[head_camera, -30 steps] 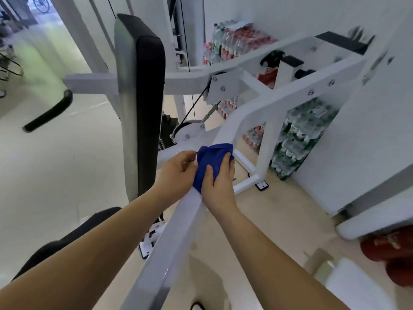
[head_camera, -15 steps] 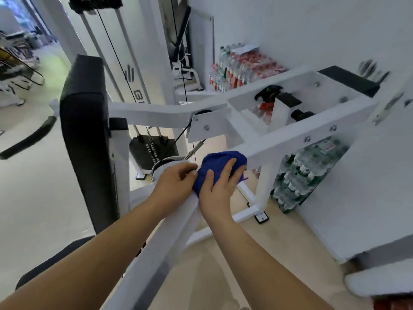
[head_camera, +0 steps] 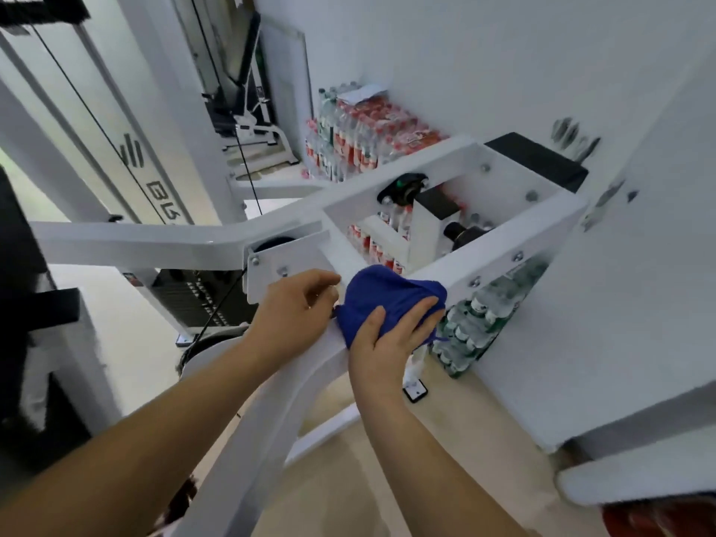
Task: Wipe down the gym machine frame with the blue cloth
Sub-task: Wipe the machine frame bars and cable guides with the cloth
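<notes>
A bunched blue cloth (head_camera: 381,298) lies on the sloping white bar of the gym machine frame (head_camera: 271,416), just below where the bar meets the upper cross members. My right hand (head_camera: 387,343) presses on the cloth from below, fingers spread over its lower edge. My left hand (head_camera: 292,312) curls around the bar's left side right beside the cloth, fingertips at the cloth's left corner; whether they pinch the cloth is unclear.
Shrink-wrapped water bottle packs (head_camera: 364,137) stack against the white wall behind the frame, more bottles (head_camera: 480,315) under it at right. A black back pad (head_camera: 23,304) stands at left. The weight stack (head_camera: 193,296) and cable sit behind the hands.
Both hands and the cloth have slid up the sloping bar toward the upper joint. The view has tilted up and shifted, so the black pad now sits at the far left.
</notes>
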Demonstrator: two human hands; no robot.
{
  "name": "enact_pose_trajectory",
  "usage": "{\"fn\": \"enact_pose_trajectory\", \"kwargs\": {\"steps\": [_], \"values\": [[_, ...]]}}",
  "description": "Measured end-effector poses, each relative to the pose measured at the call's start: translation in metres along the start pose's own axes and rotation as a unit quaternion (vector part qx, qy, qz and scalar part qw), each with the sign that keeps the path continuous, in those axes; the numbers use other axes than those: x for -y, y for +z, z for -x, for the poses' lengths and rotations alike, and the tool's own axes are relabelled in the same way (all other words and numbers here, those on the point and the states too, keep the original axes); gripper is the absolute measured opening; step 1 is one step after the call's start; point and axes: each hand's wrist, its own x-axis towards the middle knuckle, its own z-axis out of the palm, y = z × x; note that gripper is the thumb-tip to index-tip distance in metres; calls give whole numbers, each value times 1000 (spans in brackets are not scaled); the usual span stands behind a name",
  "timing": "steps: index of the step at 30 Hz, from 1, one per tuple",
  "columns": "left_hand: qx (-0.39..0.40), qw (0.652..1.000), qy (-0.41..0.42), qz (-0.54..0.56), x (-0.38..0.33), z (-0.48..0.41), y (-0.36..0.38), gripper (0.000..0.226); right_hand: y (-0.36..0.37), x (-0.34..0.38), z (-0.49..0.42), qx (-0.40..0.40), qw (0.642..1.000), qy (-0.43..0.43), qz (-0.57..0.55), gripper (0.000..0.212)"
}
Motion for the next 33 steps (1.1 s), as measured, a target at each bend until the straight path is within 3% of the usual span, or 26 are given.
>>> {"fn": "enact_pose_trajectory", "kwargs": {"steps": [3, 8, 25, 33], "values": [[37, 999, 33, -18, -28, -19, 21, 24, -14, -2, -28, -9, 1000, 2, -2, 79], [33, 996, 63, -52, -65, -52, 58, 24, -42, -4, -77, -9, 1000, -1, -4, 80], [-4, 999, 1, -48, -176, -161, 204, 21, -160, -20, -302, -29, 999, 9, 20, 79], [-7, 999, 13, -45, -201, -170, 227, 20, -191, -20, -342, -27, 999, -21, 25, 66]]}}
